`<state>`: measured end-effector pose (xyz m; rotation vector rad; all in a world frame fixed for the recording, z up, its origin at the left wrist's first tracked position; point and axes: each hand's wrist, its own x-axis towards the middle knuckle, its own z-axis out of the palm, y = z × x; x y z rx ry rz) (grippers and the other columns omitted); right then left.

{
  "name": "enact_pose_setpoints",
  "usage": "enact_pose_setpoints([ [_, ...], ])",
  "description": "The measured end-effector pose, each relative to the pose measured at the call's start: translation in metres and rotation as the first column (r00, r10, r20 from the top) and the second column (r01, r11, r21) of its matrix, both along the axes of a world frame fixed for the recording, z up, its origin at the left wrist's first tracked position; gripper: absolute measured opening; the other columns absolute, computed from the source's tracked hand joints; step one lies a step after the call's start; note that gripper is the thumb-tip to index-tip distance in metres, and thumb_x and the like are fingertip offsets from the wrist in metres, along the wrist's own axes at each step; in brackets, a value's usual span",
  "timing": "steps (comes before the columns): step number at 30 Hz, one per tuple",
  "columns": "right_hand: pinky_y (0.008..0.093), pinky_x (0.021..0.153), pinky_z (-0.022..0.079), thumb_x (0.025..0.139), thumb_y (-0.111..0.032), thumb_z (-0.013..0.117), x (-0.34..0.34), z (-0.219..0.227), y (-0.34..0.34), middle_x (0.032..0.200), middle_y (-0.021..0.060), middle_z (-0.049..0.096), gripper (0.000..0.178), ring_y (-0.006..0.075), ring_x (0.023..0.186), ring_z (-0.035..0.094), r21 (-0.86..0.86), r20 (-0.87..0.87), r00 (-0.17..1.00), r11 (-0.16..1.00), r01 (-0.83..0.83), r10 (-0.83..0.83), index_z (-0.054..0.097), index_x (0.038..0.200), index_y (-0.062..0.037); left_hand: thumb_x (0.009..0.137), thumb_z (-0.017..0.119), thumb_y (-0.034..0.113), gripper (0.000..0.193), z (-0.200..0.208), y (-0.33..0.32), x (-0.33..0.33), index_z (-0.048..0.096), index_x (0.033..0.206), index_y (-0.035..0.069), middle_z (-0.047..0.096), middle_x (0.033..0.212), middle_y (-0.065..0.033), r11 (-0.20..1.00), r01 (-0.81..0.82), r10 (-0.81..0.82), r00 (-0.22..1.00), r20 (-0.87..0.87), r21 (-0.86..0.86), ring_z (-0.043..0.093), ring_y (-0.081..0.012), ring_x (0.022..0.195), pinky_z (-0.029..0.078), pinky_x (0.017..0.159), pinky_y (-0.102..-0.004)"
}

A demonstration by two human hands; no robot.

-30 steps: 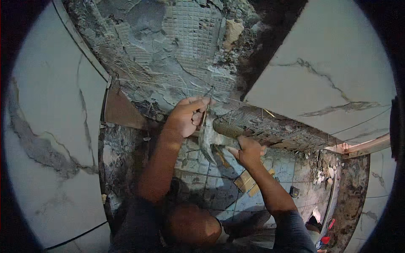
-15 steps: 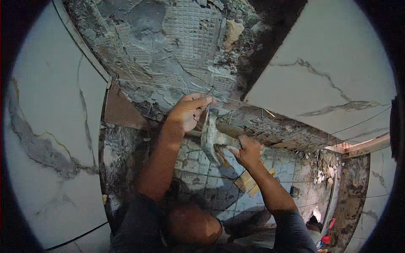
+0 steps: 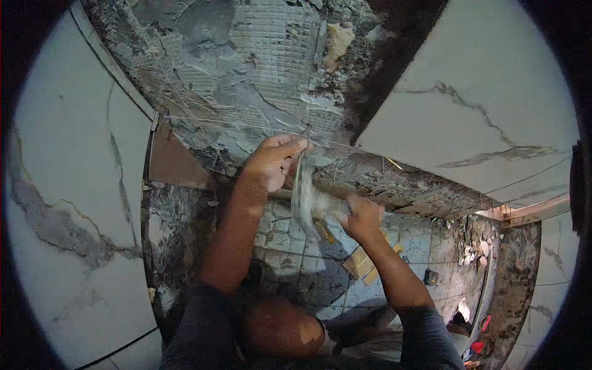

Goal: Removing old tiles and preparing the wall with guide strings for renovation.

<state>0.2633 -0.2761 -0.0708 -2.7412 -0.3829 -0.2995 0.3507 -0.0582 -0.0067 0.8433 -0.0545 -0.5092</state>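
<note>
My left hand (image 3: 274, 161) reaches up to the rough, broken wall (image 3: 216, 74), its thumb and fingertips pinched on a thin nail (image 3: 308, 129). Only a short dark end of the nail shows past the fingers, by a taut string (image 3: 240, 126) that runs across the wall. A hammer (image 3: 303, 200) is gripped by its handle in my right hand (image 3: 365, 219). Its metal head, smeared by motion, is just beside and below my left fingertips. Whether it touches the nail cannot be seen.
Large marble-patterned tiles (image 3: 68, 185) cover the left side, and another such tile (image 3: 475, 105) is at upper right. Several yellowish pieces (image 3: 359, 264) and a small dark boxy object (image 3: 431, 277) lie on the tiled floor below. Rubble (image 3: 475, 246) lines the right edge.
The hammer head now looks blurred and has shifted slightly to the left. My left hand keeps its pinch in almost the same place; the view has moved a little.
</note>
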Motion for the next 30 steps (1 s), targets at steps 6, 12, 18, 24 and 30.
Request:
enact_pose_setpoints([
  [6, 0.0443, 0.056, 0.043, 0.069, -0.054, 0.065, -0.008, -0.011, -0.01, 0.064, 0.0166, 0.055, 0.053, 0.0352, 0.06, 0.056, -0.067, 0.23, 0.961, 0.988, -0.14, 0.152, 0.052, 0.068, -0.0026, 0.085, 0.058, 0.014, 0.014, -0.01, 0.002, 0.003, 0.059, 0.088, 0.0, 0.052, 0.064, 0.0019, 1.0, 0.001, -0.001, 1.0, -0.01, -0.028, 0.04, -0.0034, 0.048, 0.037, 0.047, -0.0206],
  [12, 0.0415, 0.054, 0.045, 0.072, -0.055, 0.063, -0.008, -0.01, -0.003, 0.061, 0.0156, 0.054, 0.054, 0.0334, 0.058, 0.057, 0.142, -0.126, 0.992, 0.99, 0.004, 0.014, 0.054, 0.071, -0.0024, 0.085, 0.059, 0.015, 0.016, -0.001, -0.001, 0.001, 0.059, 0.09, 0.001, 0.052, 0.069, 0.0018, 0.997, -0.043, 0.046, 0.998, -0.038, 0.069, 0.04, -0.0037, 0.049, 0.035, 0.047, -0.0187],
  [18, 0.037, 0.05, 0.044, 0.076, -0.044, 0.066, -0.038, 0.008, -0.008, 0.058, 0.0138, 0.052, 0.044, 0.031, 0.052, 0.055, 0.266, -0.021, 0.984, 0.95, -0.164, 0.176, 0.054, 0.08, -0.0027, 0.086, 0.056, 0.017, 0.026, -0.016, -0.002, 0.003, 0.058, 0.102, -0.004, 0.045, 0.066, 0.0039, 1.0, -0.013, 0.014, 0.991, 0.13, -0.007, 0.044, -0.0067, 0.052, 0.041, 0.047, -0.0213],
  [24, 0.0347, 0.045, 0.041, 0.082, -0.036, 0.062, -0.036, 0.038, 0.006, 0.052, 0.016, 0.05, 0.038, 0.0276, 0.043, 0.05, 0.454, -0.273, 0.956, 0.891, 0.03, 0.107, 0.052, 0.085, 0.0001, 0.087, 0.049, 0.024, 0.035, -0.008, 0.008, -0.011, 0.058, 0.107, -0.004, 0.061, 0.079, -0.0057, 0.998, -0.017, 0.014, 0.998, 0.059, 0.055, 0.06, -0.0139, 0.063, 0.051, 0.057, -0.0279],
  [30, 0.0386, 0.05, 0.042, 0.085, -0.034, 0.057, -0.04, 0.048, 0.008, 0.06, 0.0203, 0.053, 0.035, 0.0346, 0.051, 0.054, 0.423, -0.287, 0.948, 0.906, -0.001, 0.134, 0.054, 0.092, -0.0001, 0.087, 0.048, 0.022, 0.033, -0.012, 0.009, -0.01, 0.058, 0.105, -0.005, 0.063, 0.083, -0.0083, 1.0, -0.018, 0.018, 1.0, -0.02, -0.016, 0.061, -0.0178, 0.065, 0.052, 0.062, -0.0308],
])
